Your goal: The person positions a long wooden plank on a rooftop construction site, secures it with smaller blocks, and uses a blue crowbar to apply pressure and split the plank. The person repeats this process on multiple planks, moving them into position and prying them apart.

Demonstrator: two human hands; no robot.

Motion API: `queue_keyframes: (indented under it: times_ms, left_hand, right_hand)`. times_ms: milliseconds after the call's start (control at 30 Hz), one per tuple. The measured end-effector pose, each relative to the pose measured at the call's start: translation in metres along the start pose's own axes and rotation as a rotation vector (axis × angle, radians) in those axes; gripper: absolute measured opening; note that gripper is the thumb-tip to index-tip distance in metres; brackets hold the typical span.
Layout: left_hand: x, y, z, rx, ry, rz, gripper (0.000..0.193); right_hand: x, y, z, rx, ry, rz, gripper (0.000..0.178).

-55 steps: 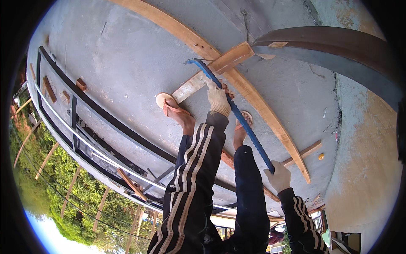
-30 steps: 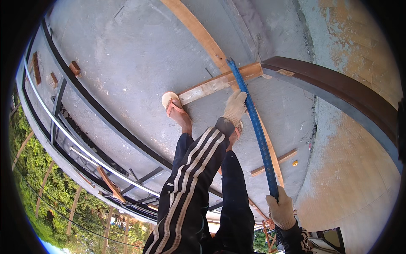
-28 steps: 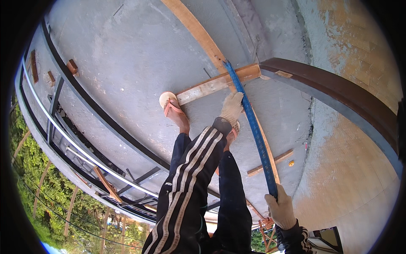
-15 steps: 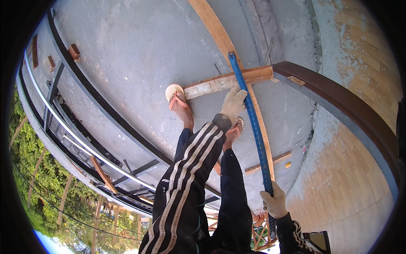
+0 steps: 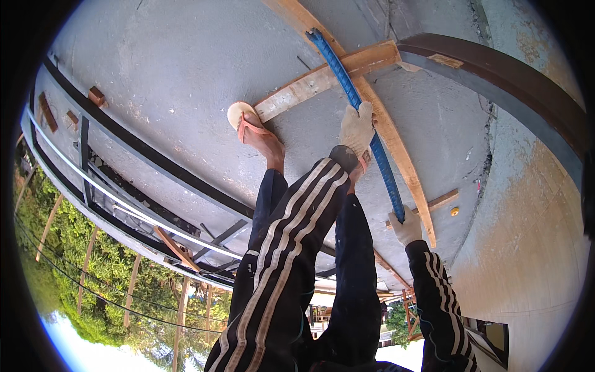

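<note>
from where i stand, the left hand [image 5: 357, 129] is curled round the blue bar [image 5: 385, 170] at about its middle, the glove covering that stretch. the right hand [image 5: 407, 228], also gloved, is wrapped round the bar's near end, behind and to the right of the left one. so the bar slants from the right hand, through the left, to a notched tip well beyond both. set apart like that, i'd say the rear grip gives leverage while the front one steers.

just beyond the left hand, the bar passes over the crosspiece [image 5: 297, 96], which itself lies across the long plank [image 5: 393, 142]. the tip is over the plank; i can't tell whether it touches wood. a sandalled foot [image 5: 257, 137], left of the left hand, is right at the crosspiece's end, perhaps to check it from sliding; whether it presses, i can't see. off to the front right, the crosspiece's other end meets a brown beam [image 5: 489, 65]. beside the right hand, a short batten [image 5: 443, 199] sits under the plank, probably keeping it off the floor.
</note>
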State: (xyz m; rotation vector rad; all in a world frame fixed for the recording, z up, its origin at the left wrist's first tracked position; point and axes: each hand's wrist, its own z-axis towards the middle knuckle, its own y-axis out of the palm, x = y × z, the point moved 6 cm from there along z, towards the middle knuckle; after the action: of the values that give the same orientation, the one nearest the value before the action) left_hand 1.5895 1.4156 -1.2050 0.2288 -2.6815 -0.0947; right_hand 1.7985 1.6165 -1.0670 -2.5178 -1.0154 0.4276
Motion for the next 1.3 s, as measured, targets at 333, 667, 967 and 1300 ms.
queue_keyframes:
  times_ms: [333, 667, 967, 1300]
  left_hand:
    - [-0.028, 0.022, 0.004, 0.077, 0.005, -0.136, 0.031]
    - [-0.033, 0.016, 0.022, -0.015, 0.098, 0.104, 0.033]
    - [-0.052, 0.017, 0.032, -0.105, 0.051, -0.018, 0.036]
    - [-0.084, -0.001, 0.057, -0.116, 0.22, 0.223, 0.039]
  right_hand:
    - [0.004, 0.0, 0.021, -0.053, 0.032, -0.201, 0.031]
    - [0.021, 0.018, 0.053, -0.04, -0.044, -0.235, 0.035]
    - [0.045, 0.028, 0.078, -0.041, -0.022, -0.281, 0.033]
    - [0.066, 0.016, 0.148, 0.188, -0.03, -0.323, 0.025]
